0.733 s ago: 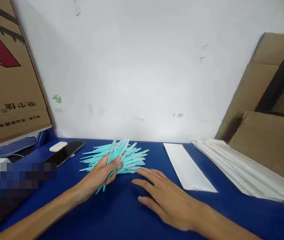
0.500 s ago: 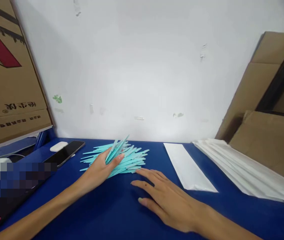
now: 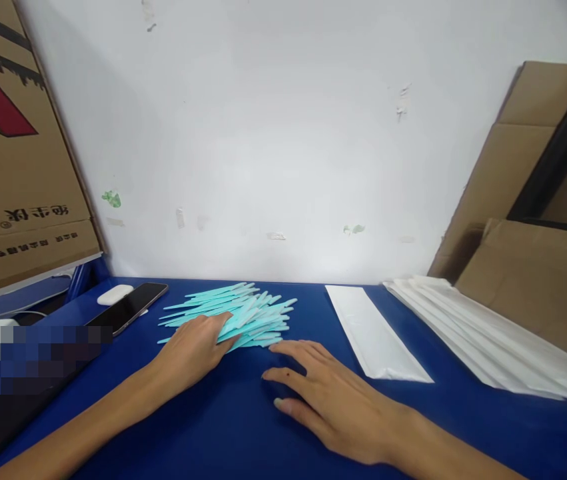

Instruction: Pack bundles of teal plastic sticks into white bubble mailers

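Note:
Many thin turquoise sticks with pale ends form a loose pile (image 3: pixel 258 317) on the blue tabletop. My left hand (image 3: pixel 196 347) is at the pile's near left side, fingers wrapped round some turquoise sticks that point up and right; part of its fingers is hidden. Just right of the pile, my right hand (image 3: pixel 330 400) rests with its fingers apart and nothing in it, the index fingertip close to the near right sticks. A flat white packet (image 3: pixel 378 333) lies further right, beyond my right hand.
White packets (image 3: pixel 483 340) overlap at the right, beside cardboard (image 3: pixel 543 287). At the left are a phone (image 3: pixel 136 307), a white case (image 3: pixel 114 295), a pixelated dark object and a large printed carton (image 3: pixel 23 160). A white wall (image 3: pixel 273 147) stands behind the blue table (image 3: pixel 233 427).
My left hand has lowered and turned, so the sticks in it now lie flatter against the pile instead of standing up. My right hand has barely moved.

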Action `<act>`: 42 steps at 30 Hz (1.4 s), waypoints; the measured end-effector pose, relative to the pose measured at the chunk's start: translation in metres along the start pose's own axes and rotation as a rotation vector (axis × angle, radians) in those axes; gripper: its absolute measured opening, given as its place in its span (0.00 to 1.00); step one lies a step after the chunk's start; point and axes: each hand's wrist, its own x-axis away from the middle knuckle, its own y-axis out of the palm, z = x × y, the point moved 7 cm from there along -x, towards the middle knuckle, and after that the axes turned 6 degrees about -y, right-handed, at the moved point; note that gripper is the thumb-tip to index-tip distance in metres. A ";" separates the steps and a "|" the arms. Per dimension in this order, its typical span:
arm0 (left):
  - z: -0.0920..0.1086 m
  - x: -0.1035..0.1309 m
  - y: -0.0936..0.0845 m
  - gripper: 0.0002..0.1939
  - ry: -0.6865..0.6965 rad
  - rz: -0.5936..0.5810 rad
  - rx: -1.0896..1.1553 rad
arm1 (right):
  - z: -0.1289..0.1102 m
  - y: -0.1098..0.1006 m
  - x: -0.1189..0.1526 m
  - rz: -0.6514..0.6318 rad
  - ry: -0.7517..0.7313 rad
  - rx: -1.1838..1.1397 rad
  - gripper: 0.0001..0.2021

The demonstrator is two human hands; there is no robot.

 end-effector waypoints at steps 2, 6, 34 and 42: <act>0.001 0.000 -0.002 0.17 0.004 0.007 -0.001 | 0.001 -0.001 0.000 0.016 0.013 0.007 0.18; 0.003 0.001 -0.013 0.16 0.024 0.070 0.098 | 0.005 -0.006 0.001 0.111 0.054 0.043 0.16; 0.064 0.052 0.025 0.20 0.076 -0.827 1.019 | 0.039 -0.019 0.004 0.549 0.350 -0.848 0.13; 0.062 0.053 0.025 0.23 0.019 -0.769 0.875 | 0.020 -0.030 0.015 0.572 0.210 -0.559 0.30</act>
